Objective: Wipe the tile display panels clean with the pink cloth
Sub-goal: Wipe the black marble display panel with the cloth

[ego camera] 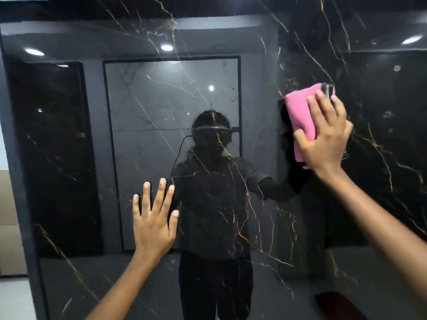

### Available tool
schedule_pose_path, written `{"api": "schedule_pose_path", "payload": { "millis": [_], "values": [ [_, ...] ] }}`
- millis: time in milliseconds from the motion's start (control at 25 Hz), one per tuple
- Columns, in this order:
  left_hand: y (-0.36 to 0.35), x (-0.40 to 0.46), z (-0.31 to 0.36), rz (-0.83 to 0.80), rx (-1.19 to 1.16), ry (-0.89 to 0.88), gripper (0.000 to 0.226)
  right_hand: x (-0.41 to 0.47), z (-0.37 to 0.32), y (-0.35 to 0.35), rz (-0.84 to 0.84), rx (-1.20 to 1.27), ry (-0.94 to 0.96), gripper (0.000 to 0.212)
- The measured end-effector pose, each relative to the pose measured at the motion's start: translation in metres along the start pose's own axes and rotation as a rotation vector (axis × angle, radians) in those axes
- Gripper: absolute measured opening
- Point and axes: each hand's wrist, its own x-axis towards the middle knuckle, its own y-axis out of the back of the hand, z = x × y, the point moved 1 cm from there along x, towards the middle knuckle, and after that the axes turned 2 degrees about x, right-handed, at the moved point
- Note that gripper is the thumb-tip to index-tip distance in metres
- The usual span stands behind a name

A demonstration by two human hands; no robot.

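Your right hand [324, 132] presses the folded pink cloth [300, 116] flat against the glossy black marble-look tile panel [69, 158], upper right of its face, fingers spread straight over the cloth. Your left hand [154, 218] lies lower and left of it, palm to the panel, fingers apart and straight (holding nothing). The panel mirrors ceiling lights [166, 47].

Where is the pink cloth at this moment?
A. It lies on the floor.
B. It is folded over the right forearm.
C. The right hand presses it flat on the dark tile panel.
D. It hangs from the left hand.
C: the right hand lies with straight fingers over the pink cloth, flat against the dark tile panel.
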Motion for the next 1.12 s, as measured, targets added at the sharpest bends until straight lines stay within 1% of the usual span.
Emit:
{"api": "schedule_pose_path", "payload": {
  "millis": [40, 80, 120, 160, 200, 240, 280, 320, 360, 400, 440, 480, 520, 600, 640, 680, 720, 760, 800, 880, 920, 960, 1000, 1040, 1080, 1120],
  "values": [
    [-0.001, 0.001, 0.000, 0.005, 0.002, 0.005, 0.056, -0.016, -0.008, -0.006, 0.009, 0.006, -0.002, 0.068],
    [-0.001, 0.000, 0.001, 0.012, -0.001, 0.005, 0.058, -0.048, -0.023, -0.014, -0.002, 0.021, 0.042, 0.071],
    [0.001, -0.001, 0.004, 0.023, -0.004, 0.002, 0.060, -0.097, -0.045, -0.022, -0.065, 0.039, 0.151, 0.076],
    [0.002, -0.002, 0.005, 0.024, -0.005, 0.001, 0.062, -0.157, -0.072, -0.029, -0.174, 0.058, 0.333, 0.079],
    [0.003, -0.001, 0.005, 0.012, -0.008, 0.002, 0.062, -0.220, -0.099, -0.031, -0.331, 0.051, 0.579, 0.081],
    [0.006, 0.000, 0.004, -0.007, -0.012, 0.003, 0.060, -0.274, -0.122, -0.027, -0.484, 0.037, 0.847, 0.079],
    [0.008, 0.001, 0.003, -0.024, -0.015, 0.008, 0.059, -0.307, -0.135, -0.022, -0.598, 0.025, 1.049, 0.076],
    [0.011, 0.002, 0.004, -0.035, -0.028, 0.022, 0.059, -0.319, -0.136, -0.021, -0.633, 0.035, 1.142, 0.072],
    [0.013, 0.000, 0.006, -0.039, -0.047, 0.042, 0.059, -0.308, -0.130, -0.021, -0.638, 0.076, 1.127, 0.069],
    [0.016, -0.007, 0.009, -0.036, -0.072, 0.057, 0.060, -0.280, -0.123, -0.019, -0.597, 0.125, 1.022, 0.069],
    [0.018, -0.020, 0.013, -0.035, -0.095, 0.051, 0.061, -0.246, -0.109, -0.017, -0.509, 0.126, 0.854, 0.069],
    [0.018, -0.039, 0.018, -0.044, -0.111, 0.020, 0.063, -0.206, -0.087, -0.014, -0.394, 0.095, 0.659, 0.069],
    [0.015, -0.061, 0.023, -0.070, -0.114, -0.026, 0.066, -0.165, -0.060, -0.007, -0.316, 0.057, 0.485, 0.068],
    [0.000, -0.096, 0.025, -0.121, -0.073, -0.116, 0.061, -0.104, -0.013, 0.008, -0.120, 0.012, 0.180, 0.066],
    [-0.009, -0.107, 0.022, -0.127, -0.045, -0.141, 0.057, -0.097, -0.005, 0.008, -0.047, 0.019, 0.067, 0.066],
    [-0.015, -0.114, 0.018, -0.119, -0.028, -0.144, 0.054, -0.108, -0.008, 0.004, -0.013, 0.032, -0.007, 0.067],
    [-0.020, -0.118, 0.015, -0.103, -0.013, -0.141, 0.053, -0.136, -0.019, -0.004, -0.009, 0.041, -0.031, 0.069],
    [-0.023, -0.120, 0.015, -0.087, 0.003, -0.144, 0.053, -0.180, -0.038, -0.011, -0.079, 0.057, 0.028, 0.073],
    [-0.023, -0.120, 0.015, -0.074, 0.013, -0.150, 0.054, -0.236, -0.065, -0.015, -0.220, 0.069, 0.205, 0.076],
    [-0.022, -0.119, 0.014, -0.072, 0.006, -0.173, 0.054, -0.360, -0.107, -0.012, -0.588, 0.033, 0.808, 0.077],
    [-0.020, -0.118, 0.014, -0.079, 0.013, -0.185, 0.054, -0.401, -0.118, -0.003, -0.742, 0.031, 1.040, 0.074],
    [-0.017, -0.116, 0.015, -0.089, 0.012, -0.178, 0.056, -0.423, -0.119, 0.003, -0.831, 0.048, 1.144, 0.071],
    [-0.013, -0.114, 0.018, -0.104, -0.019, -0.134, 0.058, -0.422, -0.112, 0.005, -0.850, 0.107, 1.149, 0.070],
    [-0.008, -0.113, 0.024, -0.123, -0.079, -0.057, 0.059, -0.402, -0.100, 0.005, -0.835, 0.165, 1.080, 0.071],
    [-0.003, -0.112, 0.035, -0.141, -0.152, 0.024, 0.058, -0.367, -0.085, 0.005, -0.756, 0.176, 0.944, 0.070],
    [0.001, -0.111, 0.048, -0.146, -0.215, 0.077, 0.056, -0.324, -0.063, 0.006, -0.603, 0.142, 0.776, 0.069]
  ]
}}
